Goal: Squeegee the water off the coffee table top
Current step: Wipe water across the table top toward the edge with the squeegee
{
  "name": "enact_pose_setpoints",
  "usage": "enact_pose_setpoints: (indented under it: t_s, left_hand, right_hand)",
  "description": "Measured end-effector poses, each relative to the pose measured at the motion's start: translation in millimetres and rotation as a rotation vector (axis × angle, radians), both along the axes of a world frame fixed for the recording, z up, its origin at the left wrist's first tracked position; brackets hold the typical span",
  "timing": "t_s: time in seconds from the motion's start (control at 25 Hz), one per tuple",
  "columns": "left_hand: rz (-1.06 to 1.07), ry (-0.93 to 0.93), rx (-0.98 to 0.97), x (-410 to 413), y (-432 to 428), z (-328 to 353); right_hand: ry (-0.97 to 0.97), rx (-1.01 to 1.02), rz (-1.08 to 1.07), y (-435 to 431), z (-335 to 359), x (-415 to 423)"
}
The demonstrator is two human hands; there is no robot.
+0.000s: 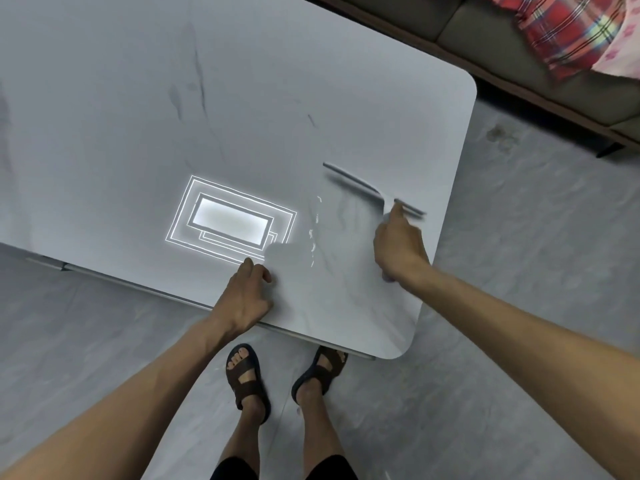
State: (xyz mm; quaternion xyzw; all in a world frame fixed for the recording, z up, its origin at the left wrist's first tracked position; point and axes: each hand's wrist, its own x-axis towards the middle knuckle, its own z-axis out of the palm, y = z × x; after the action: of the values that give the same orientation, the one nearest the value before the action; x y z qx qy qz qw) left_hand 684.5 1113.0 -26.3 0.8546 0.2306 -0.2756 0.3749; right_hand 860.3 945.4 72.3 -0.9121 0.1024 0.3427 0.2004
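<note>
White squeegee (pixel 375 189), blade blurred, handle hidden inside clenched right hand (pixel 398 244); left hand (pixel 244 299) loosely curled, empty, on coffee table (pixel 242 98).

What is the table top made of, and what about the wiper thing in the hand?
The table top looks like glossy marble-look stone or laminate: pale grey with dark veins, and it mirrors the ceiling light. The squeegee, held by the right hand, seems to have a thin dark rubber blade on a pale plastic handle, though blur leaves that unsure.

A home living room is indicated by the low white marble-patterned coffee table (pixel 346 81), the olive-grey upholstered sofa (pixel 491 32) and the red plaid cloth (pixel 568 32).
</note>
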Motion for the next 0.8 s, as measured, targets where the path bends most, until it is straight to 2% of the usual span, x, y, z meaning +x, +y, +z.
enact_pose_setpoints:
  t_s: [0.08, 0.24, 0.44, 0.6, 0.72, 0.8]
  left_hand:
    - [0.080, -0.013, -0.055, -2, 4, 4]
    - [0.121, -0.046, -0.054, -10, 16, 11]
    - [0.211, 0.026, -0.148, -21, 19, 14]
    - [0.245, 0.064, -0.175, -25, 16, 13]
    - [0.279, 0.032, -0.135, -29, 14, 13]
    - [0.363, -0.006, -0.092, -35, 18, 13]
  right_hand:
    - [-0.005, 0.000, 0.000, 22, -10, 21]
    - [-0.033, -0.053, 0.219, 33, -24, 8]
    - [0.009, -0.070, 0.499, -16, -24, -51]
    - [0.050, -0.072, 0.558, -49, -14, -74]
    - [-0.058, 0.000, 0.554, -61, -11, -71]
    - [-0.149, 0.040, 0.637, -61, -10, -64]
